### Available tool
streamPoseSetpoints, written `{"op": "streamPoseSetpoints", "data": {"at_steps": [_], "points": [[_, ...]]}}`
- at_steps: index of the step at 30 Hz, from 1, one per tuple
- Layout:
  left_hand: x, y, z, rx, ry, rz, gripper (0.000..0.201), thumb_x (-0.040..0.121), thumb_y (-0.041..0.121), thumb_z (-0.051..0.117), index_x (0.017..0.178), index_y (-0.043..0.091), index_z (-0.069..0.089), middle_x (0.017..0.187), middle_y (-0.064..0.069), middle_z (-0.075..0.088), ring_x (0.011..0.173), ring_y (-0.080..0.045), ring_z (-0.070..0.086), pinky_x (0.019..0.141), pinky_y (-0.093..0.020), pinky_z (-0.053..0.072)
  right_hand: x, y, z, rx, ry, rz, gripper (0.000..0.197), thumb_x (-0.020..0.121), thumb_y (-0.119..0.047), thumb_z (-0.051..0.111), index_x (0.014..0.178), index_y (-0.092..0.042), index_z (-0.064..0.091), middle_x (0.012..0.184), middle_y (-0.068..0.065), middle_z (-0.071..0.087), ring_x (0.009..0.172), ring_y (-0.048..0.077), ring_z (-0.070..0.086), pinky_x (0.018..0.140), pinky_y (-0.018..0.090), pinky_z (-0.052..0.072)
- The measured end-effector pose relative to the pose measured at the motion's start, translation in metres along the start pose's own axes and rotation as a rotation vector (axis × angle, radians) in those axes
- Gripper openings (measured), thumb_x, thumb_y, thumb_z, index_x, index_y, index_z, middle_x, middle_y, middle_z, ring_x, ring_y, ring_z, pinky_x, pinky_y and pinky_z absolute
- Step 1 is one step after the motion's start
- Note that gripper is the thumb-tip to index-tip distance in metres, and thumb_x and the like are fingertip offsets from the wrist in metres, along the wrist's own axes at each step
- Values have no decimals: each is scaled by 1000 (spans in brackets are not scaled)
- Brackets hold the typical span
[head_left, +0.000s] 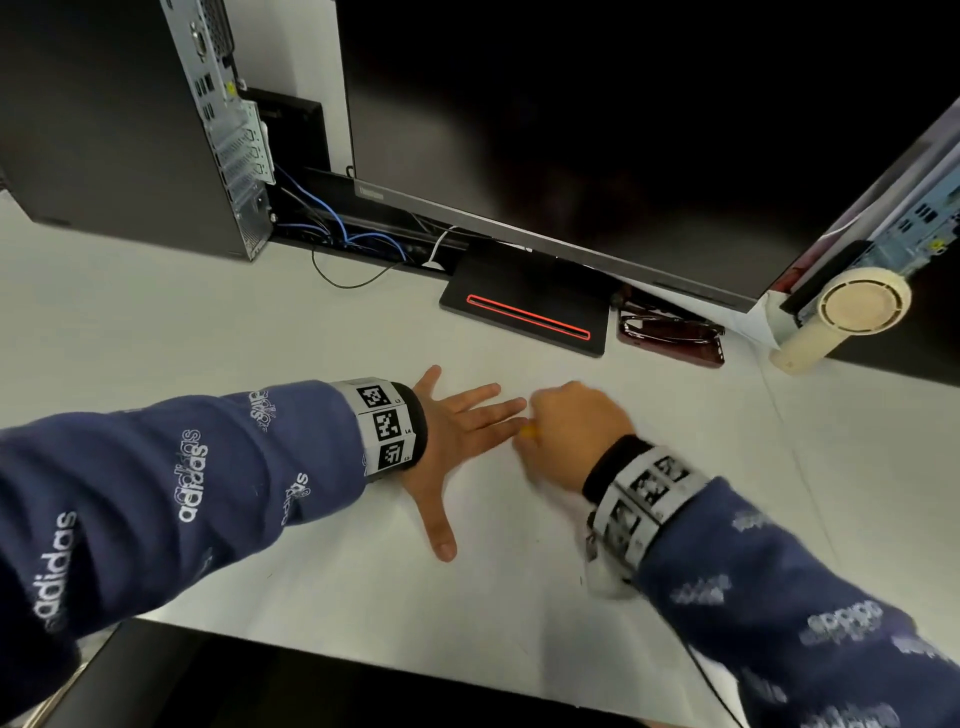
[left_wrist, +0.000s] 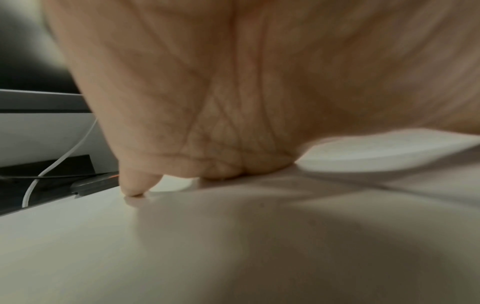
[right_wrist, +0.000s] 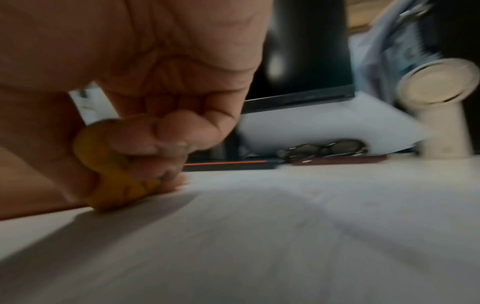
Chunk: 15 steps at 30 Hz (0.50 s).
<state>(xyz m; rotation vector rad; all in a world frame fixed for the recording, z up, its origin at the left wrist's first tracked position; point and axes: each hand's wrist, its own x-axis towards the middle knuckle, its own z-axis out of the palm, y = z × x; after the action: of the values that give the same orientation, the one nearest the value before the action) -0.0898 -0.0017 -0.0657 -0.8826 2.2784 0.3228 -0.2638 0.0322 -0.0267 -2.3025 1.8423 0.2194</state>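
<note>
My left hand (head_left: 457, 431) lies flat on the white desk (head_left: 208, 322), fingers spread and straight, thumb pointing toward me. In the left wrist view the palm (left_wrist: 221, 102) presses down on the desk with a fingertip (left_wrist: 132, 191) touching it. Just to its right, my right hand (head_left: 566, 431) is curled round a small yellow object (head_left: 529, 431), held low against the desk by the left fingertips. The right wrist view shows the fingers (right_wrist: 166, 139) wrapped over the yellow object (right_wrist: 114, 185), which touches the surface. Its exact shape is blurred.
A black monitor (head_left: 623, 130) on a stand with a red stripe (head_left: 524, 312) stands behind the hands. A computer tower (head_left: 130, 119) with blue cables (head_left: 332, 218) sits at the back left. Glasses on a dark red case (head_left: 670, 332) and a cream handheld fan (head_left: 852, 312) lie at the right.
</note>
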Motion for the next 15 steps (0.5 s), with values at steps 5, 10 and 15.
{"op": "streamPoseSetpoints", "data": {"at_steps": [5,10,15], "points": [[2,-2,1,-17,4,-7,162,46,97,69,150,38,-40,155,17,-50,145,-15,-45,111,-77,-18,-39,-33,7,170,-194,-275,27,94,-34,60,69,-32,48,68,-8,51,62,11,52,54,26,39],[1,-2,0,-15,-3,-8,163,45,99,68,150,37,-40,156,16,-49,147,-18,-42,110,-80,-16,14,24,-1,52,-24,49,29,93,-47,58,79,-22,55,81,-1,60,80,24,64,69,33,53],[4,-3,3,-10,14,-1,163,44,99,68,149,38,-42,153,18,-52,145,-15,-45,111,-78,-17,-28,-26,13,69,-37,-180,13,95,-32,55,88,-21,58,75,-4,52,70,21,57,60,29,42]]}}
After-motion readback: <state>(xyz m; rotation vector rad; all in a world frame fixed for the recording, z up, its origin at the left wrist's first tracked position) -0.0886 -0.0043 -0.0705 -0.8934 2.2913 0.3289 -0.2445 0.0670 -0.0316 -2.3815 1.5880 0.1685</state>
